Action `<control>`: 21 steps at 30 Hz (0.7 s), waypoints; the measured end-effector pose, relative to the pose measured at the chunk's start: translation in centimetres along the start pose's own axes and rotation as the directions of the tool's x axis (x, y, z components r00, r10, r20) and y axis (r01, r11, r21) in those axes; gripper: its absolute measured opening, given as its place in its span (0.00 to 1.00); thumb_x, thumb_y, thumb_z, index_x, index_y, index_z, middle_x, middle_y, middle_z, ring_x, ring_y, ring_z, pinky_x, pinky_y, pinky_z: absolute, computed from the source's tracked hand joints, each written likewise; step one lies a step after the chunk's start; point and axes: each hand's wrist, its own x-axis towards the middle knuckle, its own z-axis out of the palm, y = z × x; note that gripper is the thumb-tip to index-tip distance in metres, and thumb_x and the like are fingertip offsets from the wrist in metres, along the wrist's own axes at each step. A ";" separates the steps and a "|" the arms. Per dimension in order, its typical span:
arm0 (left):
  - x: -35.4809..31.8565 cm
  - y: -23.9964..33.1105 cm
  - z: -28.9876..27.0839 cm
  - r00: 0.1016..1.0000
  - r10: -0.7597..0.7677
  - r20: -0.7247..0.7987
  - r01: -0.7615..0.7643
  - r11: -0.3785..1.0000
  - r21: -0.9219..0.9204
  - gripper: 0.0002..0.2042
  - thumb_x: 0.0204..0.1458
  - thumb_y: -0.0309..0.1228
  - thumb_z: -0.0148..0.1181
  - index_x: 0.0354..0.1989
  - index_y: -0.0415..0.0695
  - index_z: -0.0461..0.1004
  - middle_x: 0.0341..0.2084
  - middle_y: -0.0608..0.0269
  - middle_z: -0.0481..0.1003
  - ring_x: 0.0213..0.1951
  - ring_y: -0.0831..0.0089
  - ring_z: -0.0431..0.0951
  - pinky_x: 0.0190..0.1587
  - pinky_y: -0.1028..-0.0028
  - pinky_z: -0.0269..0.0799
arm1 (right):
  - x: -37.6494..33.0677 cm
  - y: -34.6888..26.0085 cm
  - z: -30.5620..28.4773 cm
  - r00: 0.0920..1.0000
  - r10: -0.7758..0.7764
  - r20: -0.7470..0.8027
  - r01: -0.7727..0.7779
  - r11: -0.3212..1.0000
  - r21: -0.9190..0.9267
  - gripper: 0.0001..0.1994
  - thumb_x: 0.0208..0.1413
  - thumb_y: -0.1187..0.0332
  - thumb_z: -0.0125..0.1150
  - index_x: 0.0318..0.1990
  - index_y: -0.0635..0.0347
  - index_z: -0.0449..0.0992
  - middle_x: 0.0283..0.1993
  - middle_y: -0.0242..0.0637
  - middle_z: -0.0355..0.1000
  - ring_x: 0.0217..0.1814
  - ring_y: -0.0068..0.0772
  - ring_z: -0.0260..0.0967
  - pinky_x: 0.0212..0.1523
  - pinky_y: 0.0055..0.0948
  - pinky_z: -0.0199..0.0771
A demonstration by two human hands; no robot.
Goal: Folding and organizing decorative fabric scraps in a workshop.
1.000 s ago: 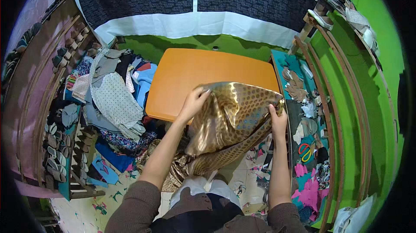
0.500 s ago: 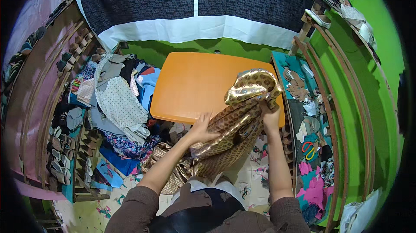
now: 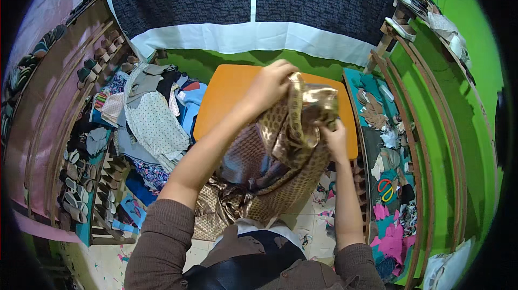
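Gripping a glossy gold-and-brown spotted cloth [image 3: 294, 133], the left hand [image 3: 275, 82] has its fingers closed together on the upper edge; the right hand [image 3: 335, 138], lower and farther right, is clamped on a bunched fold. Between and below both grips, the cloth hangs in loose folds. Behind the grips, partly covered by the cloth, is an orange table with rounded corners [image 3: 232, 87]. Well left of the hands lies a pale dotted fabric [image 3: 154, 123]; well right, red-and-yellow-handled scissors [image 3: 385, 190] rest above bright pink fabric scraps [image 3: 393, 241].
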 end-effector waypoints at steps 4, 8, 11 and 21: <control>1.3 3.4 4.1 0.966 0.221 0.135 -0.193 0.961 -0.196 0.12 0.41 0.15 0.47 0.35 0.38 0.70 0.37 0.55 0.70 0.42 0.58 0.71 0.43 0.68 0.67 | -1.5 -4.3 3.8 0.985 -0.101 0.139 0.065 0.968 0.241 0.18 0.46 0.68 0.60 0.43 0.70 0.67 0.43 0.43 0.68 0.43 0.30 0.65 0.43 0.30 0.65; -3.0 2.9 5.6 0.996 0.083 0.026 -0.076 0.976 -0.202 0.16 0.44 0.21 0.50 0.44 0.37 0.64 0.44 0.50 0.65 0.49 0.57 0.65 0.49 0.67 0.61 | -1.2 -2.3 5.0 0.938 -0.210 -0.276 0.322 0.825 0.464 0.08 0.48 0.70 0.57 0.32 0.67 0.70 0.29 0.35 0.70 0.30 0.23 0.65 0.30 0.25 0.66; -11.8 -0.7 5.7 0.915 -0.040 -0.401 0.137 0.967 0.215 0.27 0.44 0.37 0.57 0.49 0.33 0.57 0.47 0.45 0.59 0.49 0.54 0.62 0.51 0.60 0.57 | -0.5 0.1 2.5 0.994 0.021 -0.107 0.031 0.885 0.464 0.08 0.49 0.70 0.57 0.21 0.63 0.70 0.18 0.26 0.65 0.18 0.15 0.58 0.18 0.23 0.57; -21.9 -4.8 11.1 0.672 -0.380 0.635 0.621 0.757 -0.203 0.32 0.38 0.37 0.59 0.53 0.37 0.56 0.35 0.49 0.69 0.34 0.64 0.68 0.41 0.70 0.65 | 0.6 -2.9 1.6 0.993 0.085 -0.080 -0.030 0.847 0.530 0.08 0.50 0.68 0.57 0.27 0.65 0.73 0.25 0.27 0.69 0.25 0.14 0.61 0.26 0.20 0.61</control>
